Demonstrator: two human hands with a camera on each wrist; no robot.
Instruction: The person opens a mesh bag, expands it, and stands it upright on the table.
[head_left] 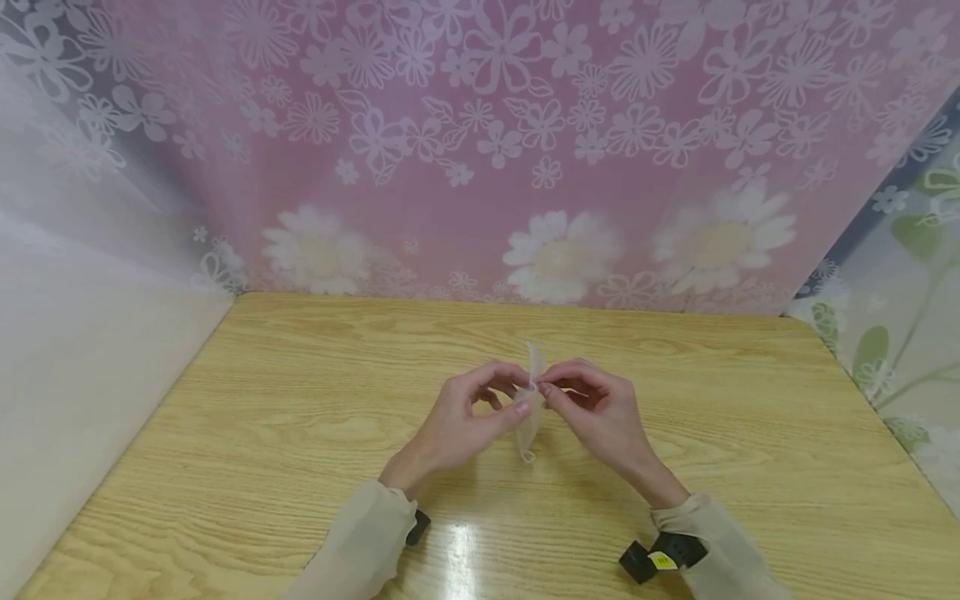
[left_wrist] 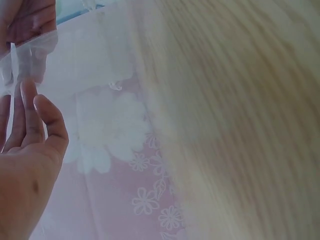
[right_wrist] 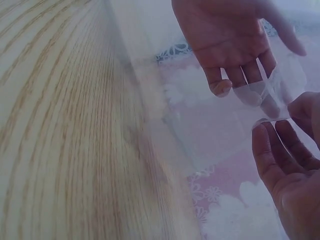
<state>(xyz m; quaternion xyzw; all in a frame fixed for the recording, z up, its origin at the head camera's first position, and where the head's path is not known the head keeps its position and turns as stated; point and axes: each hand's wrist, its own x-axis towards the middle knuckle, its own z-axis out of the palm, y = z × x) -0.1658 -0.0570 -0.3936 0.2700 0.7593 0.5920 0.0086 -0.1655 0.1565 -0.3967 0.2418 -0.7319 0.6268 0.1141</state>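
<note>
A thin, sheer whitish bag-like piece [head_left: 528, 425] hangs upright between the two hands, with a small curled loop at its lower end. My left hand [head_left: 465, 417] holds it from the left, the thumb tip lying over the sheer material. From the right, my right hand [head_left: 600, 408] pinches it near the middle with thumb and forefinger. Through the translucent material [right_wrist: 250, 93], the right wrist view shows some left-hand fingers. In the left wrist view, the left hand's fingers [left_wrist: 30, 107] reach up to the material. Its exact kind is unclear.
A wood-grain table [head_left: 300, 433] lies beneath the hands. Behind it hangs a pink floral curtain [head_left: 435, 192], with pale cloth [head_left: 82, 333] on the left and leafy-patterned cloth [head_left: 907, 333] on the right. Dark straps [head_left: 675, 550] circle the wrists.
</note>
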